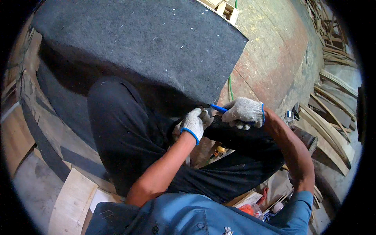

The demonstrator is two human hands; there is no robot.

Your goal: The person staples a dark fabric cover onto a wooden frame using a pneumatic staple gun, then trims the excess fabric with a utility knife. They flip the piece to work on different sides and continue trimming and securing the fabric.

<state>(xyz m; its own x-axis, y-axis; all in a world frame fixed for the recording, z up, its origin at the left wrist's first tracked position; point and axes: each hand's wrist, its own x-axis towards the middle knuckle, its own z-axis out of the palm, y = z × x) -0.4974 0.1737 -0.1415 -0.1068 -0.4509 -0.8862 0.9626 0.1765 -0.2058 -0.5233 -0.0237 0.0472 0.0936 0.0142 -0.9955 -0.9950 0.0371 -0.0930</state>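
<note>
A large dark grey felt sheet [152, 43], dotted with small pale staples or flecks, covers a piece in front of me, its near edge in shadow. My left hand [196, 119], in a white knit glove with blue cuff, is closed at the sheet's near right corner, apparently pinching its edge. My right hand [244, 113], gloved alike, grips a blue-handled tool [218, 108], whose dark tip points left to that corner, just above my left fingers. What the tip is touching is too small to make out.
Worn board [270, 47] with a green hose [230, 88] lies right of the sheet. Curved wood strips [331, 145] are piled at the right, plywood pieces [70, 199] at lower left. My bent legs [117, 125] are beneath my hands; assorted small items [254, 211] sit at lower right.
</note>
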